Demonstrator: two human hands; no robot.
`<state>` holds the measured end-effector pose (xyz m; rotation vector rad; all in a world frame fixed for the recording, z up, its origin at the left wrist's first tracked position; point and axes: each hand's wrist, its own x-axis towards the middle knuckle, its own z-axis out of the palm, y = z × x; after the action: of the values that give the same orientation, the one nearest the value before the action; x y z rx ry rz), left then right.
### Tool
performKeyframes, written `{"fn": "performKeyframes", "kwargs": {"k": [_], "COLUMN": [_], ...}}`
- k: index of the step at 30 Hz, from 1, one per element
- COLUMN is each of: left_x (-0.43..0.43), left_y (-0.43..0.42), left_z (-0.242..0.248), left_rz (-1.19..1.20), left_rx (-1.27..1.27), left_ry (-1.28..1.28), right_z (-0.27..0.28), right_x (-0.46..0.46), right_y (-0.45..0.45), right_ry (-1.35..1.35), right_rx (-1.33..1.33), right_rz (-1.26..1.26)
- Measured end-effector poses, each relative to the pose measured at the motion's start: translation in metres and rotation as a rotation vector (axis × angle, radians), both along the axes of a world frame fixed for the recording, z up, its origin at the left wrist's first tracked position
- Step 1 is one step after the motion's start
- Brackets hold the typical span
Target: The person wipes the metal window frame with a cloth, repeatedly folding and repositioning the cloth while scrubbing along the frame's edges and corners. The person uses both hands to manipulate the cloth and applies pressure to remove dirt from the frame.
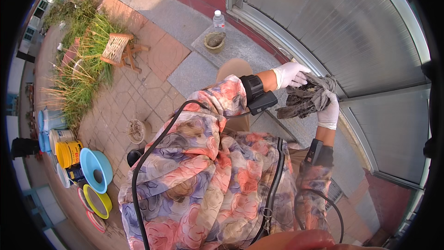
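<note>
A crumpled, dirty grey cloth rag [307, 97] is bunched between my two gloved hands. My left hand [293, 74], in a thin white glove, grips its upper left side with the fingers curled over the folds. On the right edge, my right hand [329, 113], gloved the same way, holds a bunched part with the thumb side against it. Loose ends of the rag hang to the left, darkly stained. Close beyond both hands runs the metal frame [333, 73] of a glazed door or window with ribbed translucent panels [333, 24].
On the stone step [239, 53] stand a clear plastic bottle [218, 21] and a small bowl [214, 41] holding something greyish. A wooden folding stool [118, 48] is beside tall grass [86, 66]. At left are a blue basin [96, 170], a yellow bucket [69, 153] and a pot [137, 131].
</note>
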<state>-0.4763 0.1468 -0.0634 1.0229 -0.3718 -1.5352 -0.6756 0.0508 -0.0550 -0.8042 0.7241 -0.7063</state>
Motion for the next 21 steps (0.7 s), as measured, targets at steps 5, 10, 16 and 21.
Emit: {"fn": "performKeyframes", "kwargs": {"k": [5, 10, 16, 21], "left_x": [0.010, -0.001, -0.001, 0.005], "left_y": [0.006, 0.017, 0.022, 0.024], "left_z": [-0.010, 0.014, 0.031, 0.030], "left_rz": [-0.054, -0.078, -0.046, -0.075], "left_rx": [0.023, -0.105, -0.464, -0.519], "left_ry": [-0.132, -0.326, -0.898, -0.923], "right_z": [0.016, 0.025, 0.057, 0.076], "right_x": [-0.004, 0.024, 0.042, 0.064], "right_y": [0.002, 0.018, 0.027, 0.027], "right_ry": [-0.073, -0.097, 0.106, 0.040], "right_rx": [0.053, -0.016, -0.133, -0.274], "right_rz": [0.060, -0.014, 0.356, 0.306]}}
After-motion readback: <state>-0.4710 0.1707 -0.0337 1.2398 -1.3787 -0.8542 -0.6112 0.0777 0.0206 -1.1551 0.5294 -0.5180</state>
